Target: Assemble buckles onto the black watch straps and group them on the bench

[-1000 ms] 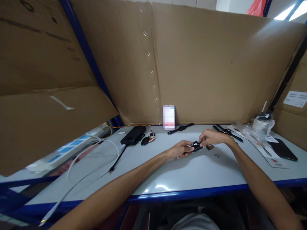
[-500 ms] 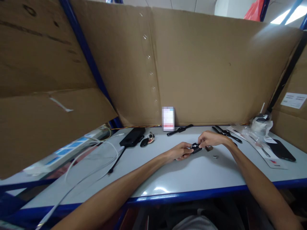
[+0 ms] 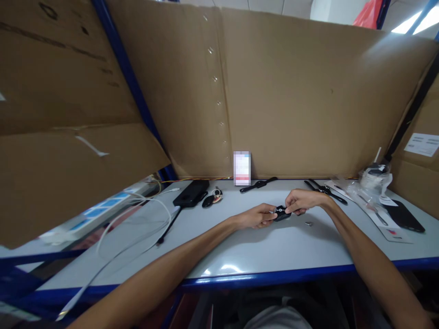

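Observation:
My left hand (image 3: 256, 216) pinches one end of a small black watch case (image 3: 281, 214), held just above the table. On the watch's upward face are lighter spots, too small to make out. My right hand (image 3: 304, 201) has its fingers closed on the other end of the watch. Just below the right hand, a small silver metal piece (image 3: 309, 223) lies on the tabletop. Behind the hands rests a black smartwatch with its strap (image 3: 259, 184). More black watch straps (image 3: 327, 191) lie beyond my right wrist.
A phone (image 3: 242, 169) leans on the cardboard wall (image 3: 291, 100). Left are a black power bank (image 3: 191, 193), keys (image 3: 212, 198), a white cable (image 3: 113, 260) and a power strip (image 3: 103, 210). Right are plastic packaging (image 3: 375, 183), a flat card (image 3: 391, 233) and a black phone (image 3: 404, 214).
My right fingers have shifted slightly over the watch. A brownish piece seen under the right hand before is now out of sight. The whole view has moved a little.

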{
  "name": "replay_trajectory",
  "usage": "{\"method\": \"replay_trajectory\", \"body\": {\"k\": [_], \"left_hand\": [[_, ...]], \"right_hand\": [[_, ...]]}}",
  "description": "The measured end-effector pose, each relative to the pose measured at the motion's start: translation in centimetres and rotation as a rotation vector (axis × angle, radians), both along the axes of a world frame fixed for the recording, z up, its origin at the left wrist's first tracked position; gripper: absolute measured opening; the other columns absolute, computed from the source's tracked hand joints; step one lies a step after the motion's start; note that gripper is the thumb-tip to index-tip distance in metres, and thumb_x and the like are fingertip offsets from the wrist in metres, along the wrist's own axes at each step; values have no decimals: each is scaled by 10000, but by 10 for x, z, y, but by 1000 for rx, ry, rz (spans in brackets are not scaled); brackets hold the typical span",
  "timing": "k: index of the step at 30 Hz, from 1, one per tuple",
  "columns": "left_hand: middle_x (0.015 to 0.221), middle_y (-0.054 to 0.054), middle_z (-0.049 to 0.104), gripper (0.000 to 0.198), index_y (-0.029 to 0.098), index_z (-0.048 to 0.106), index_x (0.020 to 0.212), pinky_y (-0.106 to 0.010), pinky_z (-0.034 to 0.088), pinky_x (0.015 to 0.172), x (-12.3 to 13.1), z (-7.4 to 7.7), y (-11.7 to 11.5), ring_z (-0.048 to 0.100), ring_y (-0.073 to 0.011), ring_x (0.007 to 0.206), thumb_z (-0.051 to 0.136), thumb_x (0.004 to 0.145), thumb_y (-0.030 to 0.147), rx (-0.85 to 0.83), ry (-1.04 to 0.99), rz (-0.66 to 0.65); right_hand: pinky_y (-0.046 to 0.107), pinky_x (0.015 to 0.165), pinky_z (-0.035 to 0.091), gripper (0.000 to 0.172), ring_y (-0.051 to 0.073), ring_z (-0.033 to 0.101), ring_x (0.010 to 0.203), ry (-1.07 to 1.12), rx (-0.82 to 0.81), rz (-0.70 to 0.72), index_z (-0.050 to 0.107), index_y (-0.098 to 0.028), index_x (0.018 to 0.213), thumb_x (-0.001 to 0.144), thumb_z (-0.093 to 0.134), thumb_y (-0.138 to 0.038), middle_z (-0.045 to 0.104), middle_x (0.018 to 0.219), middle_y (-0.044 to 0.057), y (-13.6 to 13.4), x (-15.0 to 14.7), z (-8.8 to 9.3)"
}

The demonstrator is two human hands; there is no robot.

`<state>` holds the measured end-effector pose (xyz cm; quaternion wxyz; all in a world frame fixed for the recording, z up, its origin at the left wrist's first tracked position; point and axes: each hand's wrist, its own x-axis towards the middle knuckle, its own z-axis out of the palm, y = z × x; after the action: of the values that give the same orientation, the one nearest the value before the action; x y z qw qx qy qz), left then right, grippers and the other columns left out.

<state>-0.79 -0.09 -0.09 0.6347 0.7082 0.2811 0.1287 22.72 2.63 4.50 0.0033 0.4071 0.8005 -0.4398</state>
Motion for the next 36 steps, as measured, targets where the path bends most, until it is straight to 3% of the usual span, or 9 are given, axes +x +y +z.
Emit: {"method": "replay_trajectory", "body": {"k": [9,14,17,21,24,26,29,32,36], "left_hand": [[585,96,324,433,215,380,796,-214,87,399,-1,5,0,178,-43,432,607,857,578,-6,30,-4],[599,82,370,433,208,421,827,-201,106,373,-1,6,0,212,-46,427,566,866,614,-32,-14,27],[592,85,369,444,202,445,840,-194,110,362,0,5,-1,214,-43,414,570,855,628,-35,-44,66],[578,87,370,445,197,470,855,-190,109,354,2,4,-4,209,-40,399,564,857,633,-52,-88,124],[570,87,371,440,200,459,851,-187,106,352,7,2,-5,216,-37,389,566,856,627,-39,-181,265],[563,90,371,433,208,435,845,-180,115,352,10,-1,-3,230,-39,384,580,850,617,-24,-261,397],[565,94,374,417,219,407,855,-169,132,353,11,-4,1,239,-39,381,586,846,596,-44,-376,535],[578,106,375,368,222,431,958,-156,142,362,10,-6,3,247,-36,380,641,819,490,-94,-440,577],[579,115,402,505,224,443,1195,-152,192,366,11,-9,2,289,-42,382,664,748,309,-74,-437,572]], "right_hand": [[187,418,287,307,54,400,435,22,12,-15,584,-139,712,737,676,-430,506,529,-52,-3,-3,3],[196,425,348,391,78,464,439,72,67,-36,618,-128,729,794,608,-513,571,558,-8,-2,0,6],[200,442,403,456,100,517,490,179,186,-139,677,-108,830,831,561,-549,617,620,25,3,9,9],[190,398,381,505,92,497,451,196,297,-254,683,-98,870,879,532,-580,611,603,31,13,22,10],[194,374,369,531,95,484,406,220,341,-427,648,-105,891,931,471,-604,608,564,30,18,24,9],[183,378,380,561,103,526,447,264,337,-507,640,-109,906,943,438,-631,639,610,52,20,20,5],[162,407,408,580,111,575,540,280,242,-475,661,-107,910,928,463,-651,666,692,77,19,4,-4],[169,456,452,491,134,606,655,316,207,-430,672,-114,900,905,553,-591,685,789,89,14,-20,-18],[211,524,505,410,181,631,792,516,244,-534,660,-119,827,911,550,-504,693,845,105,7,-46,-34]]}}
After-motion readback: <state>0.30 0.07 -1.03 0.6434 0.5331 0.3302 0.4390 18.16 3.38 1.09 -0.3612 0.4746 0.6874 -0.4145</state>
